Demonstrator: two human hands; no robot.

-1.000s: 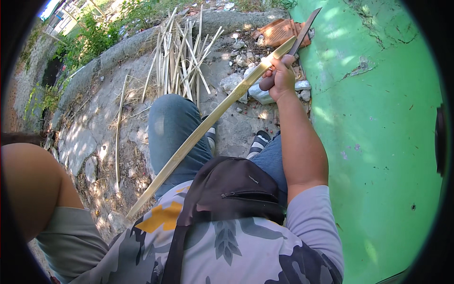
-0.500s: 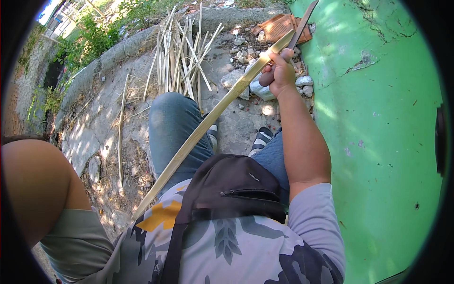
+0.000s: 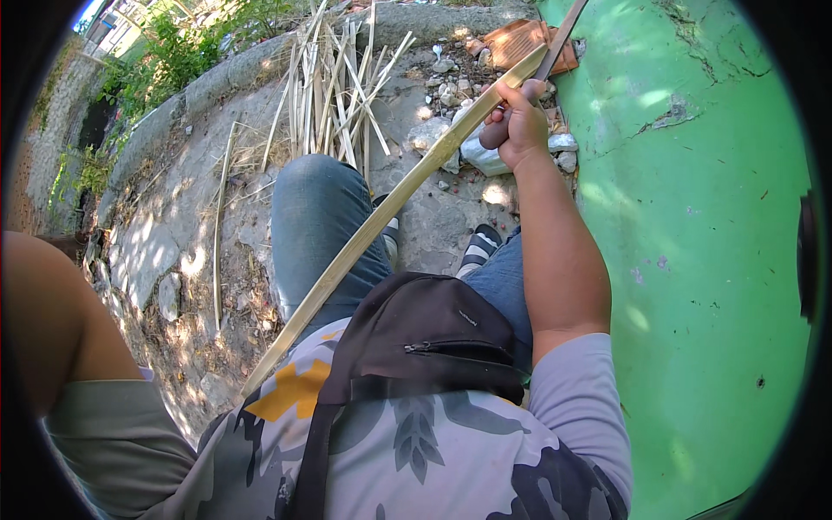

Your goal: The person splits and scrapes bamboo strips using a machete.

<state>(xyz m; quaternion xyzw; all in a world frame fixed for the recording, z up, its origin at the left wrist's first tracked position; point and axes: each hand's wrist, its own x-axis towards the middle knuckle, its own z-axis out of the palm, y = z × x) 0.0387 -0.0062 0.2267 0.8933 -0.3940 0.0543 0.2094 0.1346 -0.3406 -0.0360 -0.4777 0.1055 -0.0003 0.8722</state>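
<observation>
My right hand (image 3: pixel 527 128), fingers closed, grips the dark handle of a long-bladed knife (image 3: pixel 563 36). Its blade points up and away, toward the top of the view. A long, pale split bamboo strip (image 3: pixel 381 217) runs slantwise from the knife, across my lap, to my left side. The strip's far end lies against the blade near the handle, and my right thumb and fingers touch it there. My left arm (image 3: pixel 52 321) bends out past the left edge, so its hand is out of sight.
Ahead lies a heap of pale split strips (image 3: pixel 334 95), with a lone strip (image 3: pixel 221 225) on the rough ground to its left. Broken stones (image 3: pixel 481 156) and an orange tile (image 3: pixel 511 45) sit beside a green wall (image 3: pixel 693 260) at right. A low concrete kerb (image 3: pixel 208 82) curves behind.
The right hand, knife and strip's far end have shifted slightly to the right in view. My left arm has moved a little farther left.
</observation>
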